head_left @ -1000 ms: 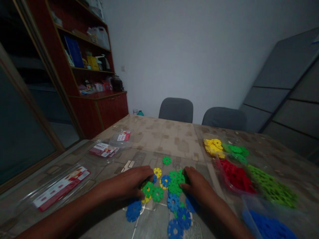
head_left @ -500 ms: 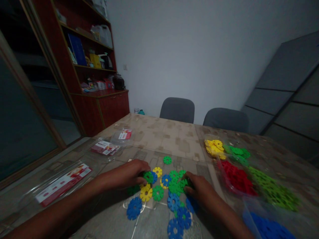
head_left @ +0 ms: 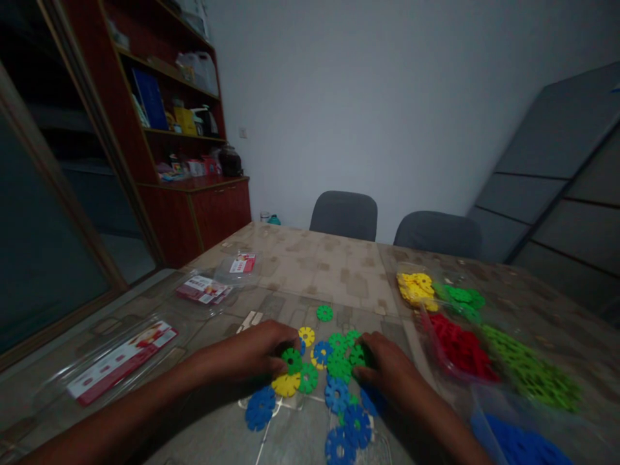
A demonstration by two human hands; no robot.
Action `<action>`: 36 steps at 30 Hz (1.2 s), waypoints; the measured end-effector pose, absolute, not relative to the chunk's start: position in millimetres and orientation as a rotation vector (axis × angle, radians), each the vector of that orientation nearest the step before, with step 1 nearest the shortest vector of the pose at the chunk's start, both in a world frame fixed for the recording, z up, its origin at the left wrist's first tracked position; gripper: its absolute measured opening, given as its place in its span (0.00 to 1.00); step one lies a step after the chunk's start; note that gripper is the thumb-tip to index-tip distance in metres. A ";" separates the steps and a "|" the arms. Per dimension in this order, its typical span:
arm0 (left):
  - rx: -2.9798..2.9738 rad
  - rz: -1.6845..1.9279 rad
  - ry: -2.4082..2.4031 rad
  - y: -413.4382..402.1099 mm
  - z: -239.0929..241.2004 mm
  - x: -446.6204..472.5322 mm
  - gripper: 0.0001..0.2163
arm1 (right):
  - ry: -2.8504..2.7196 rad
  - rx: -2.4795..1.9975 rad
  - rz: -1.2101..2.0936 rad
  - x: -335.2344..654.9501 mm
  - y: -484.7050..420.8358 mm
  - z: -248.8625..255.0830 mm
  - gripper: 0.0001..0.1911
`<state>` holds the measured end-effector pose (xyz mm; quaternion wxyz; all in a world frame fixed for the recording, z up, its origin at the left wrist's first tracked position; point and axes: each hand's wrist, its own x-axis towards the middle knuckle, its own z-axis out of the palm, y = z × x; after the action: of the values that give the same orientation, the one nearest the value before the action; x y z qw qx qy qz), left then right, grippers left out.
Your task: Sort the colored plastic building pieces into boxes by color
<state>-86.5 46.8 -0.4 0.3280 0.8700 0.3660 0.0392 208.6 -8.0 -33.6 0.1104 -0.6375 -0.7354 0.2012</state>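
Observation:
Several notched plastic building discs lie in a loose group before me. My left hand (head_left: 272,349) pinches a green disc (head_left: 291,361) between thumb and fingers, just above a yellow disc (head_left: 287,384). A second green disc (head_left: 308,378) lies close on its right. At the right side of a cluster of green discs (head_left: 339,361), my right hand (head_left: 385,361) has its thumb and fingers closed around the edge disc (head_left: 357,355). Blue discs (head_left: 357,425) trail from that cluster toward me. A single blue disc (head_left: 260,408) is nearer on the left, and a lone green disc (head_left: 325,313) lies farther off.
On the right stand clear tubs of yellow pieces (head_left: 416,288), red pieces (head_left: 460,345), light green pieces (head_left: 530,368) and blue pieces (head_left: 523,442). Clear lids with labels (head_left: 123,361) lie on the left. Two grey chairs (head_left: 343,215) stand beyond the table.
My left hand has shifted slightly right and toward me with the green disc, which now partly covers the yellow disc. My right hand has barely moved.

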 end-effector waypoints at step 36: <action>2.233 0.120 1.073 30.3 -26.4 -62.9 0.14 | -2.028 -1.958 0.565 205.1 14.2 -37.6 0.14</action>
<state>-62.9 30.3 -26.4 0.3245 0.8516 0.4091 0.0456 205.1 14.2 -37.6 0.1327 -0.6750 -0.6992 0.1949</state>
